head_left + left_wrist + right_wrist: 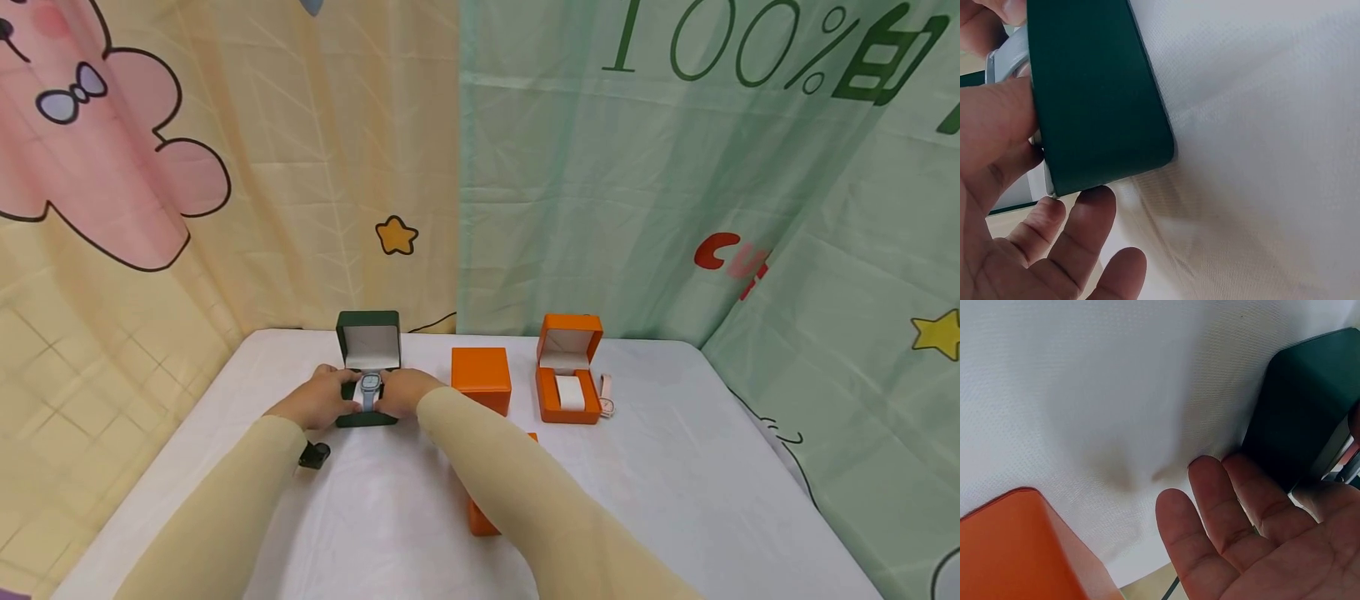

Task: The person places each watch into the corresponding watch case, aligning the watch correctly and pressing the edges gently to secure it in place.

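Squarely between both hands' fingertips sits the watch (371, 383), on a pale cushion (357, 395) in the green box (367, 422), its squarish face up and its blue-grey strap (367, 402) running lengthwise toward the person. The outer fingers of the left hand (322, 398) and right hand (406, 392) are spread beside the smooth, round-cornered box; whether thumbs and forefingers pinch anything, I cannot tell. Woven white cloth (375, 517) stretches nearer than the fingers and separates the right ones from a closed orange box (480, 368), while its far edge lies beyond them.
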### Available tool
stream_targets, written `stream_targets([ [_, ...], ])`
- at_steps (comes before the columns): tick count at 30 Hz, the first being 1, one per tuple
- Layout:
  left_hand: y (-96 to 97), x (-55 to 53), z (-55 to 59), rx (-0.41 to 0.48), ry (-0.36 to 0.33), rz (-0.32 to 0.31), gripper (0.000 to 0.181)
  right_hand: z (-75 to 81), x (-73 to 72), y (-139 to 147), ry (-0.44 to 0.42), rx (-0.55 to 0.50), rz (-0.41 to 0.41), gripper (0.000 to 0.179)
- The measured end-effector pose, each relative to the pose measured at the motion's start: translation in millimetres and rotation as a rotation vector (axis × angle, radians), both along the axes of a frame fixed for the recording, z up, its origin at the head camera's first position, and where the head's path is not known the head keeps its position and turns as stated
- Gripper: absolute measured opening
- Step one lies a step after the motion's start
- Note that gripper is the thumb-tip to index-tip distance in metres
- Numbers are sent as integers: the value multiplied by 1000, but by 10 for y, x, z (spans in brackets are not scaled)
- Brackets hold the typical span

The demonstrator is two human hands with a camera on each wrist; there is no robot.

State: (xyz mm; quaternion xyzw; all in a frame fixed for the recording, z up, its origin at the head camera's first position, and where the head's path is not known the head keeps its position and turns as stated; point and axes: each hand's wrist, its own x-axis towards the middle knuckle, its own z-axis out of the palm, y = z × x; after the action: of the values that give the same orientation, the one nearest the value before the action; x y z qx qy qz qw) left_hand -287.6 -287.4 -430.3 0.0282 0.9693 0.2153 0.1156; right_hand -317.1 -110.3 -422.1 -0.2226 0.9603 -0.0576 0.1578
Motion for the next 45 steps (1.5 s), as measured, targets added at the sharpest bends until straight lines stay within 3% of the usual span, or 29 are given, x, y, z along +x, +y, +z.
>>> stream_targets([
  [7, -28, -1, 19, 2, -19, -6, 74, -1, -13, -3, -20, 20, -7, 69],
  [12, -74, -26, 102, -25, -14, -55, 69, 96, -5, 26, 16, 74, 29, 67],
  [15, -145, -30, 219, -28, 30, -82, 61, 232, 28, 67, 85, 101, 71, 50],
  [17, -202, -35, 310, -2, 79, -65, 55, 344, 38, 102, 120, 89, 61, 33],
  [21, -293, -57, 486, 109, 181, 37, 57, 575, -5, 158, 206, -6, -27, 27],
  [26, -264, -152, 621, 209, 203, 136, 79, 732, -155, 178, 240, -243, -145, 37],
  [29, -192, -222, 663, 236, 195, 141, 85, 730, -261, 169, 184, -337, -175, 52],
  [32, -131, -274, 689, 261, 190, 136, 84, 687, -345, 143, 140, -362, -177, 56],
  [37, -94, -332, 700, 250, 206, 121, 76, 622, -406, 115, 114, -378, -170, 53],
  [45, -98, -370, 667, 297, 220, 172, 57, 592, -424, 137, 82, -497, -235, 50],
])
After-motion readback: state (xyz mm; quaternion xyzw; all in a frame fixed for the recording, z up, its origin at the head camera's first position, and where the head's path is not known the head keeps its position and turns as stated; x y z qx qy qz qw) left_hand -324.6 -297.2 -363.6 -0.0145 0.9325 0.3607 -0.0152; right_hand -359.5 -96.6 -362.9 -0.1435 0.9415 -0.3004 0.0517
